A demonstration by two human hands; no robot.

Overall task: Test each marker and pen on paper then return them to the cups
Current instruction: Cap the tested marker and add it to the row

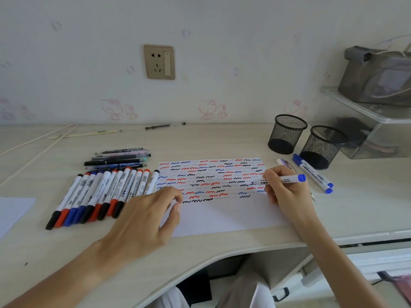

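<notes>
A blue marker (280, 180) is gripped in the right hand (282, 189), with the fingers curled round its barrel. The marker is held nearly level over the right edge of the paper (222, 216), its tip resting at the end of a row of squiggles and its blue cap end pointed away from the paper. The left hand (146, 221) is laid on the desk (200, 141) at the left edge of the paper, with the fingers loosely bent and nothing held in them. The upper part of the paper is covered with rows of red, blue and black squiggles.

To the left of the paper, a row of markers (100, 194) is laid side by side, and a group of pens (117, 160) is placed just behind it. To the right of the paper, two blue markers (313, 173) are laid beside each other. Behind these, two black mesh cups (287, 134) are stood upright and close together.
</notes>
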